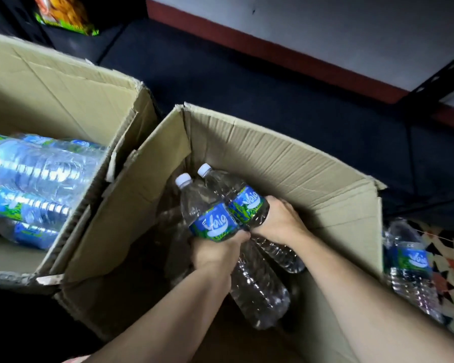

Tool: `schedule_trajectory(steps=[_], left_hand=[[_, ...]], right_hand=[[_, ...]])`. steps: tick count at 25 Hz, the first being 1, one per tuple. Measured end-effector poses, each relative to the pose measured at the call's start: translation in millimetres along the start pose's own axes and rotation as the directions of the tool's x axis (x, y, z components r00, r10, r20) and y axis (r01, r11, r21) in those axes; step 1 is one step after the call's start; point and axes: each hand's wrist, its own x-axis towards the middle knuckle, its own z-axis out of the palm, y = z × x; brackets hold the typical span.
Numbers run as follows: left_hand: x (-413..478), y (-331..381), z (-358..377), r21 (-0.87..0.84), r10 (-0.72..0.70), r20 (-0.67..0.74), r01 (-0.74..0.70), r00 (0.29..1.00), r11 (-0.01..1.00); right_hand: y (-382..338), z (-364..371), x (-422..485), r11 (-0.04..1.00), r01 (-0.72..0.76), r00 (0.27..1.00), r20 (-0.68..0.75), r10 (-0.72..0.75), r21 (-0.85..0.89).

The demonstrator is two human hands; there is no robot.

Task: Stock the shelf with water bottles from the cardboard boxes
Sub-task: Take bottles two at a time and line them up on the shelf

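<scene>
Cardboard, open-topped, makes up the left box (63, 82), where clear water bottles (37, 169) with blue and green labels lie on their sides in a stack, long axes running roughly left to right across the view. Just beside it, flaps touching, is the middle box (286, 163), also open, and both arms reach down into it. The left grip (215, 251) is clenched round the left bottle (210, 226) just below its label, and the right grip (281, 221) wraps the right bottle (247, 203) at the same spot. These two bottles lie side by side and touching, tilted, with white caps pointing up and away toward the box's far left corner and bases toward the person; each long axis runs diagonally from lower right to upper left. Dim shapes of more bottles (173, 231) show in the box beneath them. Outside the right wall of the middle box another bottle (409, 263) rests on a patterned floor covering (451, 258), its neck end toward the top of the view. Beyond it stands a black metal shelf frame (435, 79)
</scene>
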Motion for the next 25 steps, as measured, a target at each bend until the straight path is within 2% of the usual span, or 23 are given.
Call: schedule_trajectory(steps=[2,4,7,9,12,14,16,18,21,25], left_hand=[[-28,14,-7,-0.042,-0.049,0.039,0.05,0.998,0.998],[-49,26,-14,-0.063,-0.029,0.033,0.031,0.999,0.998],[-90,53,-30,0.031,0.19,-0.022,-0.189,0.982,0.981],[-113,76,-45,0.102,0.38,-0.023,-0.376,0.925,0.921],[-150,121,-69,0.116,0.643,0.008,-0.64,0.766,0.76],[-178,152,-84,0.097,0.781,0.029,-0.779,0.624,0.619],[-209,183,-100,0.083,0.879,0.031,-0.878,0.475,0.471],[-236,212,-115,0.07,0.937,0.014,-0.935,0.35,0.348],[-273,251,-137,0.054,0.979,-0.029,-0.978,0.2,0.201],[-301,305,-163,0.055,0.992,-0.11,-0.996,0.068,0.075]], right_hand=[[-7,-27,-15,1.0,0.027,0.999,-0.02,-0.027,0.009],[-12,-54,-35,0.997,0.057,0.996,-0.065,-0.053,0.05],[-17,-91,-70,0.984,0.081,0.985,-0.166,-0.055,0.159],[-23,-112,-94,0.955,0.116,0.965,-0.26,-0.043,0.274],[-40,-141,-132,0.903,0.213,0.889,-0.457,-0.02,0.374],[-58,-160,-157,0.851,0.279,0.841,-0.541,0.007,0.444],[-80,-181,-180,0.805,0.383,0.763,-0.647,0.001,0.453],[-105,-202,-193,0.75,0.493,0.677,-0.735,-0.013,0.44],[-147,-236,-207,0.673,0.622,0.569,-0.822,-0.035,0.402],[-202,-277,-205,0.611,0.717,0.461,-0.886,-0.052,0.337]])
